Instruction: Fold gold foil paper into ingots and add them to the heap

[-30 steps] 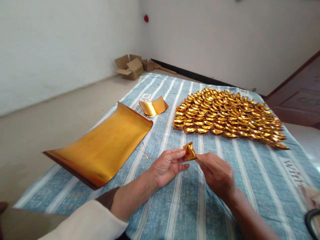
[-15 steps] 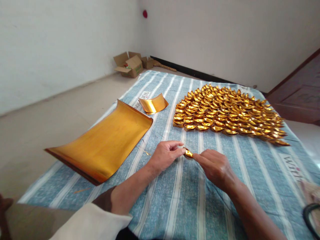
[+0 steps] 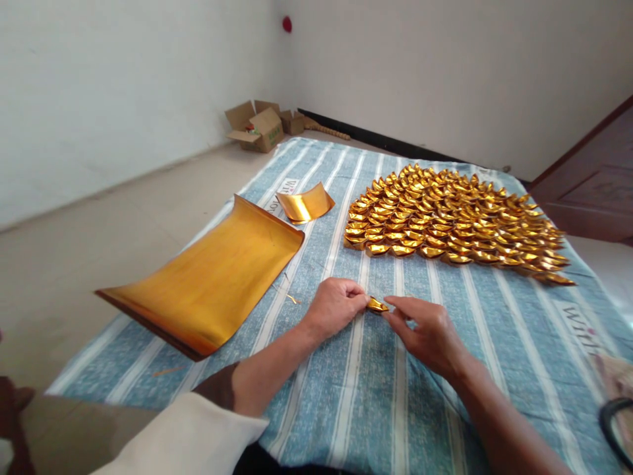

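Note:
A small gold paper ingot (image 3: 378, 304), boat-shaped and shiny, is held low over the striped cloth between my two hands. My left hand (image 3: 336, 307) pinches its left end, with the fingers curled in and the thumb on top. At its right tip, the thumb and forefinger of my right hand (image 3: 428, 333) close in from either side. Whether both fingertips press on the foil is hard to make out. Beyond my hands, several rows of finished gold ingots (image 3: 450, 221) stand packed together on the right half of the cloth.
A stack of large gold sheets (image 3: 212, 277), curled at the ends, lies to the left. Behind it rests a smaller curved gold piece (image 3: 306, 203). Open cardboard boxes (image 3: 260, 128) sit on the floor beyond. A black curved handle (image 3: 616, 422) shows at the right edge.
The thumb and forefinger of my right hand have spread from a tight pinch to either side of the ingot's tip. My left hand still pinches the other end, its fingers more curled.

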Action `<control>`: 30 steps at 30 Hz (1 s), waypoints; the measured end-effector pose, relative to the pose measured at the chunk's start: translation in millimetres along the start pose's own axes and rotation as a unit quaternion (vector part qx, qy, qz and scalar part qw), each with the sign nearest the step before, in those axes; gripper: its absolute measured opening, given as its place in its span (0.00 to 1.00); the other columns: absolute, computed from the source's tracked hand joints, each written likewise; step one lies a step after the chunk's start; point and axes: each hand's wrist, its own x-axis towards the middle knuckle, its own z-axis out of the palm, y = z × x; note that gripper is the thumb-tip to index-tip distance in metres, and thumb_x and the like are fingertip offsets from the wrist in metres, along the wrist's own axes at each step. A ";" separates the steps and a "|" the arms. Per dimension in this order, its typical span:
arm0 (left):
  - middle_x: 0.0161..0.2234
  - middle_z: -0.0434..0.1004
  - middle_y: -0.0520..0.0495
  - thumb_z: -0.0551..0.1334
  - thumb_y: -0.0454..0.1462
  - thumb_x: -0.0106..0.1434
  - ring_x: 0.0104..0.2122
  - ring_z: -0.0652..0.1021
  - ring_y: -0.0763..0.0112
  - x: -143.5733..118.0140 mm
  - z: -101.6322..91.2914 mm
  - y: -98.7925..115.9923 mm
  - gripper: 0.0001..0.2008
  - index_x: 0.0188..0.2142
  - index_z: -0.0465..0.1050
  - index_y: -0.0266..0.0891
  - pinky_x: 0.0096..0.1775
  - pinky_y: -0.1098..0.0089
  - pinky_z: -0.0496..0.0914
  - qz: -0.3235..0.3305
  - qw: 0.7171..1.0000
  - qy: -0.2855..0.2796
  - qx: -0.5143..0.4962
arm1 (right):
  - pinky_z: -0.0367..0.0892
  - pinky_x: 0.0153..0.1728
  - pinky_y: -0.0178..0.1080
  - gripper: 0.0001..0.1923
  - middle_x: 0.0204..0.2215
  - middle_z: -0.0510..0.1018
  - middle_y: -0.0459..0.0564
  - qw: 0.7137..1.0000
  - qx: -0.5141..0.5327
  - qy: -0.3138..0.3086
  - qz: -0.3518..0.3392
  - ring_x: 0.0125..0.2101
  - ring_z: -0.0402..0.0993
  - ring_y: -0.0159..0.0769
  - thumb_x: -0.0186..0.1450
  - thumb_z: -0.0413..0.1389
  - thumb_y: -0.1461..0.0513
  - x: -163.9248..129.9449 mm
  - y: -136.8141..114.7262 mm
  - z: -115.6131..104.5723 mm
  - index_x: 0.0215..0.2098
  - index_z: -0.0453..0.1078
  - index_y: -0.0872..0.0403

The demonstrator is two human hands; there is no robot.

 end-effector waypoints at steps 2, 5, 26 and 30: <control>0.16 0.69 0.53 0.62 0.34 0.54 0.19 0.67 0.75 -0.5 0.9 0.7 0.07 0.22 0.77 0.36 0.25 0.73 0.58 0.009 1.000 0.004 0.014 | 0.60 0.19 0.31 0.13 0.17 0.73 0.42 0.990 0.078 0.008 0.115 0.17 0.67 0.29 0.66 0.54 0.57 -1.3 -4.7 3.4 0.39 0.75 0.57; 0.16 0.69 0.54 0.61 0.34 0.55 0.20 0.67 0.76 -0.9 2.2 1.1 0.08 0.22 0.76 0.36 0.26 0.73 0.59 0.019 0.999 0.009 0.032 | 0.58 0.17 0.31 0.14 0.14 0.70 0.41 0.964 0.156 -0.015 0.212 0.15 0.65 0.29 0.66 0.52 0.56 -1.3 -12.1 8.5 0.37 0.76 0.57; 0.18 0.72 0.54 0.60 0.29 0.55 0.21 0.70 0.76 -3.6 6.5 6.6 0.09 0.20 0.74 0.35 0.27 0.75 0.60 0.048 0.994 0.030 0.095 | 0.61 0.23 0.33 0.11 0.17 0.74 0.45 0.936 0.137 -0.003 0.324 0.20 0.70 0.33 0.57 0.49 0.61 8.9 -21.9 19.3 0.24 0.72 0.53; 0.17 0.71 0.54 0.60 0.29 0.55 0.21 0.70 0.76 -5.6 6.1 6.6 0.10 0.18 0.73 0.35 0.27 0.75 0.60 0.048 0.994 0.031 0.097 | 0.60 0.22 0.33 0.12 0.16 0.73 0.45 0.940 0.121 -0.007 0.318 0.19 0.69 0.33 0.57 0.49 0.61 9.4 -22.4 19.3 0.24 0.73 0.54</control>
